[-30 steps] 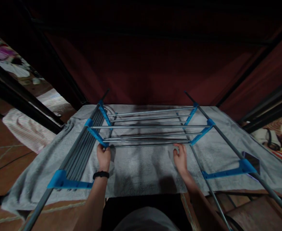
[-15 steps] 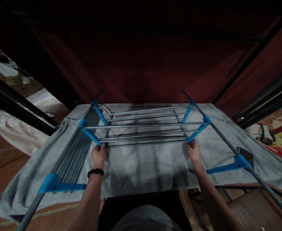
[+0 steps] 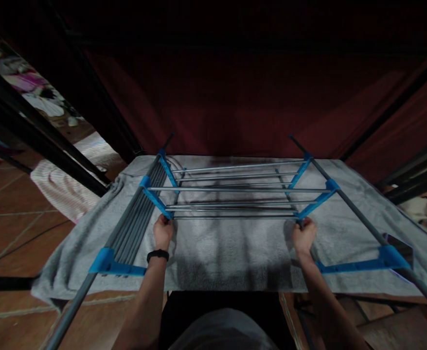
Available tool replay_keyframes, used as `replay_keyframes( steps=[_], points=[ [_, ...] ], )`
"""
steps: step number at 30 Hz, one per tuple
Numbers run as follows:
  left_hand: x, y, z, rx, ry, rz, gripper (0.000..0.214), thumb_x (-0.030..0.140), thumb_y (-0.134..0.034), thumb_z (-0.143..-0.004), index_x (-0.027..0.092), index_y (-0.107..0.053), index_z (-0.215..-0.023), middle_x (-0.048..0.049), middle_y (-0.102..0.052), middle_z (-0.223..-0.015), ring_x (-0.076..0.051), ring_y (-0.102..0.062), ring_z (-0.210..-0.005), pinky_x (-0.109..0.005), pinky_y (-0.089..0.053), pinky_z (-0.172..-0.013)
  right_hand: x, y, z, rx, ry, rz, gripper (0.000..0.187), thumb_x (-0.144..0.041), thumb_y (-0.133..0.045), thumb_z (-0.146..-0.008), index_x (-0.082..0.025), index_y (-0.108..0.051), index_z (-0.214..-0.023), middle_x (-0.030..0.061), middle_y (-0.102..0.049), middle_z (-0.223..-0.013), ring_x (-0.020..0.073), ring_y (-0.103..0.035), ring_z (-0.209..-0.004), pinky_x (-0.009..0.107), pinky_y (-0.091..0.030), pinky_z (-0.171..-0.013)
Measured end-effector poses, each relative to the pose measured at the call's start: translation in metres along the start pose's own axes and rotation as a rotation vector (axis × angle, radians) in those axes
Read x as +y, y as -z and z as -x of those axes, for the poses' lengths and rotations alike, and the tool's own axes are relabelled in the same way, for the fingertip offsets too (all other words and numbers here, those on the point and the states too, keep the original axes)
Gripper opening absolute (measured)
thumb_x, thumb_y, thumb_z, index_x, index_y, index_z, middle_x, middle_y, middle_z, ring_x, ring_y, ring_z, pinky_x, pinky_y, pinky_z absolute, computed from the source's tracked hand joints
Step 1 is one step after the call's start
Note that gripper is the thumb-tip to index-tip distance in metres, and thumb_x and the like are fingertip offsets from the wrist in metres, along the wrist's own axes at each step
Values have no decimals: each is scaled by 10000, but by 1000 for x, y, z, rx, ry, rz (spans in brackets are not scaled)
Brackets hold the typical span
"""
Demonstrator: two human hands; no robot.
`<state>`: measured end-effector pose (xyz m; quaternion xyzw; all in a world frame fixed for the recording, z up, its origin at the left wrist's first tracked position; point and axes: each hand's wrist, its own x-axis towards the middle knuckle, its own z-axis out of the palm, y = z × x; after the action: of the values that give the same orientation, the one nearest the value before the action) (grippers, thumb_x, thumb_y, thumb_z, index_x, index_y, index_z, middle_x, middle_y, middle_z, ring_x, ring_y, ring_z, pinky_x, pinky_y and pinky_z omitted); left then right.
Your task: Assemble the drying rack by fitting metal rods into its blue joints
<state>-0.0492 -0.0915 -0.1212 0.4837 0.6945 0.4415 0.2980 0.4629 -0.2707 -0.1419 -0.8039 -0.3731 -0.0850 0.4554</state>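
Note:
A partly assembled rack of grey metal tubes and blue plastic brackets stands on a grey towel-like cloth (image 3: 228,253). Several thin crossbars (image 3: 235,189) span between its left and right sides. My left hand (image 3: 162,232), with a black wristband, is closed on the inner end of the left middle bracket (image 3: 157,201). My right hand (image 3: 304,234) is closed around the rack's joint at the inner end of the right middle bracket (image 3: 315,204); its fingertips are partly hidden. Nearer to me, a left front bracket (image 3: 113,262) and a right front bracket (image 3: 363,260) have no crossbars between them.
Loose grey tubes (image 3: 136,228) lie in a bundle on the cloth at the left, behind the left side pole. A phone-like dark slab (image 3: 403,248) lies by the right front bracket. A dark red panel (image 3: 235,107) closes off the back. Tiled floor (image 3: 16,214) shows at left.
The view has shifted, so the rack sits farther right in the picture. My right hand has turned and wraps more around the joint. My left hand keeps its grip.

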Motion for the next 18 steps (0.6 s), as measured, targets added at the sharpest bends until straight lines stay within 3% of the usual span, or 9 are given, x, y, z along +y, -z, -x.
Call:
replay_keyframes(
  steps=[3,7,10,14,18],
  points=[
    [0,-5,1,30,-8,-50,272,121,-583,-690,205,-658,-938,-74,-768,-922,-236,-717,-921,-306,-544,-851,-20,-12,32,-33,92,42,360,-304,-470,-882,-122,-580,-1172,199,-610,-1129,346,-536,-1141,542,-443,-1024],
    [2,-8,4,67,-25,-123,231,122,-589,-697,201,-645,-907,-63,-753,-893,-235,-708,-904,-297,-534,-806,-50,-32,53,-234,418,37,394,-211,-427,-923,-171,-581,-1283,167,-587,-1285,305,-519,-1211,508,-458,-1028],
    [3,-9,5,78,-32,-151,189,121,-586,-709,190,-646,-875,-71,-744,-879,-239,-698,-899,-313,-523,-817,-67,-46,49,-291,556,74,434,-188,-413,-959,-189,-574,-1363,152,-580,-1347,290,-513,-1258,486,-441,-1063],
    [8,-9,6,89,-37,-163,197,114,-588,-719,184,-660,-889,-94,-751,-894,-255,-705,-925,-327,-519,-826,-77,-60,36,-419,646,171,370,-182,-419,-1003,-209,-655,-1286,117,-683,-1184,276,-587,-1135,498,-389,-1109],
    [14,-8,10,93,-35,-165,179,113,-594,-717,190,-660,-865,-95,-752,-873,-260,-714,-917,-322,-519,-814,-76,-66,26,-558,662,177,284,-223,-491,-1013,-231,-723,-1176,96,-720,-1073,267,-621,-1027,421,-458,-968]
  ],
)
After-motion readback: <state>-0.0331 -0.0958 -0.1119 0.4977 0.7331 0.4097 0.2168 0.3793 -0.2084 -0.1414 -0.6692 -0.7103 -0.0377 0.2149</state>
